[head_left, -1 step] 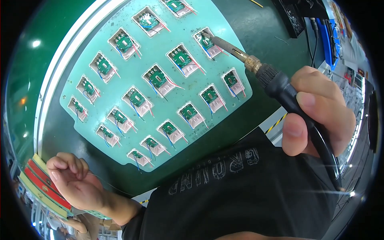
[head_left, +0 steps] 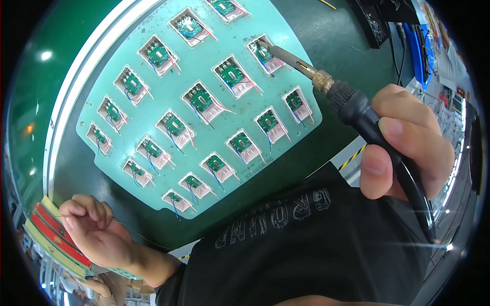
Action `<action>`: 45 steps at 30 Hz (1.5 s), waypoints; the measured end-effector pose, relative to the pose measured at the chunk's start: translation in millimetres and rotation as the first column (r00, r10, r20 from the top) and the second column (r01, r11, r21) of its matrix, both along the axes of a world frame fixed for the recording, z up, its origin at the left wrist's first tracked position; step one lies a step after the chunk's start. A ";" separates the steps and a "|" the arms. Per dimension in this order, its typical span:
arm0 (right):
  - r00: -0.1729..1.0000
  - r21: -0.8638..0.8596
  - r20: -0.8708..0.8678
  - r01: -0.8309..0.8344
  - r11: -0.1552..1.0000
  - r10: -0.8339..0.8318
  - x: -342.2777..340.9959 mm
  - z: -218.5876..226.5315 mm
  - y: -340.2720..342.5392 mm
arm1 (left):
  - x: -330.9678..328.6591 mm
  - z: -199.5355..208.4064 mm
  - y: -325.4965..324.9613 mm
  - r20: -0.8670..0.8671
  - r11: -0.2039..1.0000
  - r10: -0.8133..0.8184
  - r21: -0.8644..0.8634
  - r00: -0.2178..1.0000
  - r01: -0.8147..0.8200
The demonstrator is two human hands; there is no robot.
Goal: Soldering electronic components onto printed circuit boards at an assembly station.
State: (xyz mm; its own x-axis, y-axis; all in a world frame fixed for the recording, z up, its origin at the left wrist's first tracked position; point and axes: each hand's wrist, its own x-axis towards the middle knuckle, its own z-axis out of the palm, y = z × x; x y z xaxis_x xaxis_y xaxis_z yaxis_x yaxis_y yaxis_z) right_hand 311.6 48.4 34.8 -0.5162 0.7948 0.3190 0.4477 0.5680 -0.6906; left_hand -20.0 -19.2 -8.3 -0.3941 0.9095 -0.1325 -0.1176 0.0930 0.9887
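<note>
My right hand is wrapped round the black handle of a soldering iron. Its tip reaches into a white-lined pocket at the upper right of the light green tray, over the green circuit board there. Whether the tip touches the board, I cannot tell. Off the tray's lower left, my left hand has its fingers curled, palm up, with a thin strand of solder wire between them. Several other pockets each hold a small circuit board with blue and red wires hanging over the edge.
The tray lies on a dark green table along a white rail. Red and yellow-edged strips stand beyond my left hand. At the far right are a black holder and a blue item with cables. Another person's arm shows at the lower left.
</note>
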 end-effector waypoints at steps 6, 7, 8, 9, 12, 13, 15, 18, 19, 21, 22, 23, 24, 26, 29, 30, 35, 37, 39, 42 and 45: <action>0.999 0.006 0.044 -0.022 1.000 0.022 1.1 -0.2 1.5 | 0.9 -0.2 0.1 -0.070 0.997 0.073 -0.012 0.995 -0.074; 0.998 0.008 0.058 -0.023 1.000 0.023 1.3 0.0 1.7 | 0.9 -0.2 0.1 -0.074 0.998 0.069 -0.004 0.995 -0.070; 0.998 0.014 0.058 -0.011 1.000 0.010 1.1 -0.3 1.2 | 0.7 -0.2 -0.2 -0.061 0.998 0.062 0.006 0.996 -0.062; 0.998 0.018 0.058 -0.005 1.000 0.004 1.2 0.1 0.9 | 0.5 -0.3 -0.3 -0.078 0.998 0.065 0.001 0.995 -0.065; 0.999 -0.014 0.031 -0.013 1.000 0.014 1.6 2.6 -1.3 | -0.2 -1.2 -0.4 -0.094 0.998 0.061 -0.004 0.994 -0.062; 0.999 -0.012 0.033 -0.017 1.000 0.018 1.8 3.9 -2.0 | -0.4 -1.5 -0.4 -0.102 0.998 0.060 -0.006 0.993 -0.061; 1.000 -0.047 0.014 -0.009 0.999 0.010 2.2 6.9 -3.9 | -0.4 -1.8 -0.6 -0.109 0.998 0.058 -0.009 0.992 -0.059; 0.999 -0.063 0.034 -0.024 0.998 0.026 3.3 9.2 -4.5 | 0.1 -1.9 -0.8 -0.105 0.999 0.053 -0.006 0.993 -0.054; 0.999 -0.070 0.038 -0.021 0.997 0.024 3.6 9.2 -4.3 | 0.3 -1.8 -0.8 -0.112 0.998 0.055 -0.014 0.992 -0.057; 0.998 -0.068 0.040 -0.038 0.997 0.041 4.3 7.9 -3.0 | 0.9 -1.8 -0.5 -0.121 0.998 0.055 -0.022 0.991 -0.058; 0.998 -0.076 0.039 -0.038 0.996 0.041 4.5 6.9 -2.3 | 1.2 -1.6 -0.6 -0.116 0.998 0.058 -0.023 0.992 -0.061; 0.998 -0.058 0.037 -0.044 0.997 0.046 4.5 5.6 -1.6 | 1.4 -1.5 -0.5 -0.111 0.998 0.060 -0.023 0.992 -0.063; 0.998 -0.037 0.042 -0.044 0.998 0.046 4.1 4.6 -1.6 | 1.4 -1.6 -0.3 -0.111 0.998 0.059 -0.024 0.992 -0.062; 0.999 -0.040 0.026 -0.036 0.999 0.037 2.8 2.9 -1.9 | 1.4 -1.7 -0.2 -0.121 0.997 0.063 -0.024 0.991 -0.067; 1.000 -0.032 0.026 -0.008 0.999 0.009 0.6 1.2 -2.4 | 0.5 -2.1 -0.3 -0.119 0.997 0.064 -0.035 0.991 -0.069; 0.999 -0.024 0.042 0.003 1.000 -0.002 -0.1 1.1 -2.6 | 0.2 -2.1 -0.6 -0.119 0.997 0.063 -0.035 0.991 -0.067; 0.998 -0.036 0.048 0.036 0.999 -0.034 -2.1 1.3 -3.8 | -1.6 -3.1 -1.5 -0.102 0.998 0.054 -0.035 0.993 -0.057; 0.998 -0.049 0.039 0.047 0.998 -0.045 -1.9 1.0 -3.6 | -1.8 -3.4 -1.8 -0.117 0.997 0.059 -0.040 0.991 -0.064; 0.997 -0.016 0.069 0.033 0.999 -0.032 -1.4 0.3 -3.1 | -1.8 -3.3 -1.9 -0.117 0.997 0.057 -0.043 0.991 -0.062; 1.000 -0.055 0.024 0.018 0.998 -0.017 -1.1 0.2 -3.3 | -1.8 -3.1 -1.7 -0.115 0.998 0.042 -0.044 0.992 -0.047; 0.996 -0.033 0.089 0.032 0.999 -0.029 -0.3 2.0 -3.3 | -1.3 -3.1 -1.8 -0.120 0.997 0.048 -0.047 0.992 -0.054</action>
